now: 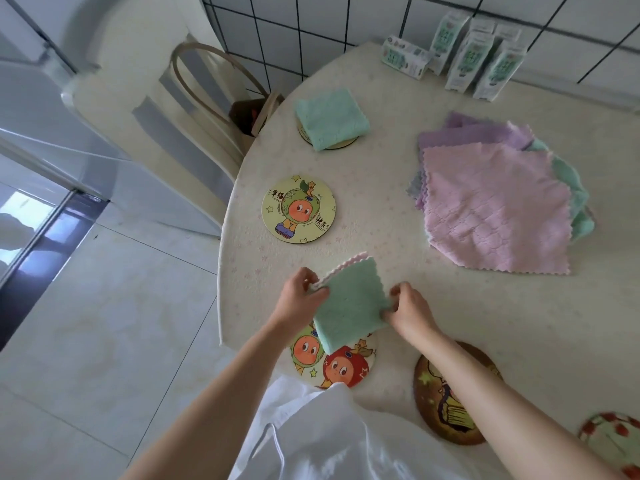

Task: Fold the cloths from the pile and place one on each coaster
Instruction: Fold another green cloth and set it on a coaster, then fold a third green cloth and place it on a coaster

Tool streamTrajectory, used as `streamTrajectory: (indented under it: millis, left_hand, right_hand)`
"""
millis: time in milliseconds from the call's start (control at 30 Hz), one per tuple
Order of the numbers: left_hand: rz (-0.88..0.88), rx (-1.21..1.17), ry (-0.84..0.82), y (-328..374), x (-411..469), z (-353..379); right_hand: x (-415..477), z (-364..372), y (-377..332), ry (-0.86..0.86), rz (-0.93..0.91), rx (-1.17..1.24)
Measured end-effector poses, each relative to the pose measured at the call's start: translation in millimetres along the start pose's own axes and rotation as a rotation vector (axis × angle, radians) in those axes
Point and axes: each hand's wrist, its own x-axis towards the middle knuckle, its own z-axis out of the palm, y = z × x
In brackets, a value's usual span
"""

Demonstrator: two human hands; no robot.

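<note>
Head view, looking down at a round pale tabletop [398, 202]. L hand [301, 299] & R hand [410, 311] are apart, each pinching one side of a folded green cloth [349, 306]: L on its left edge, R on its right edge near the lower corner. A pink scalloped edge shows along the cloth's top. The cloth sits at the near-left part of the tabletop, its lower corner overlapping a two-character coaster [346, 368]. Can't tell if it's touching the coaster or held just above it.

Further out on the left is a bare cartoon coaster [298, 209]. Beyond that, the far coaster [343, 142] has a 2nd folded green cloth [330, 119] on it, w/ only the rim showing.

The pile [495, 209] lies unfolded on the right side, well apart from the hands. A pink cloth is on top, w/ purple cloths [474, 133] fanned out behind it & a green one [571, 188] poking out at the right.

A brown coaster [433, 403] sits near the front, partly under the R forearm. Another coaster [613, 438] is cut off at the bottom-right corner.

Green-&-white cartons [478, 57] stand at the back by the tiled wall, one lying on its side. A chair [207, 81] is at the far-left edge of the tabletop. White clothing fills the bottom centre.
</note>
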Motion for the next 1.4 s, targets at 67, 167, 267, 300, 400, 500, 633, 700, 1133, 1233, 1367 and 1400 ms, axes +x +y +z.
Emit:
streamTrajectory:
  millis: [67,167,267,300,400,500,633,700,1133,1233,1367,1400]
  left_hand:
    - [0.028,-0.134,-0.106,5.8,-2.8,-5.7]
    - [0.007,-0.337,-0.196,17.4,0.3,-15.6]
    - [-0.048,-0.562,-0.220,35.0,11.6,-29.9]
    - [-0.061,-0.616,-0.216,40.0,17.4,-35.6]
    - [-0.065,-0.671,-0.170,49.4,39.4,-54.8]
    - [-0.060,-0.626,-0.066,55.1,65.0,-73.1]
    - [-0.040,-0.563,0.092,55.7,100.4,-93.9]
    - [-0.059,-0.542,0.155,52.6,118.2,-102.6]
    - [-0.050,0.112,0.375,24.8,179.5,-136.0]
    - [0.024,0.249,0.369,24.1,177.5,-136.1]
    - [0.080,0.393,0.383,21.8,174.0,-134.3]
    - [0.094,0.440,0.401,22.3,171.7,-132.8]
  right_hand:
    - [0.6,-4.9,-5.2,-0.034,-0.062,0.087]
    - [0.9,-19.5,-22.4,-0.120,-0.111,0.351]
    - [7.7,-32.0,-35.1,-0.204,-0.077,0.518]
    - [11.8,-35.5,-39.2,-0.223,-0.070,0.557]
    - [27.7,-44.8,-60.2,-0.246,-0.042,0.671]
    - [49.2,-50.3,-91.2,-0.202,-0.052,0.693]
    - [80.0,-44.8,-129.0,-0.148,-0.052,0.645]
    - [94.9,-39.7,-145.3,-0.140,-0.024,0.659]
    - [134.1,-12.1,-155.6,0.080,0.076,0.322]
    - [133.9,-10.5,-149.5,0.096,0.048,0.261]
    - [125.6,-15.2,-135.9,0.101,0.013,0.186]
    - [122.9,-17.7,-129.6,0.096,0.011,0.175]
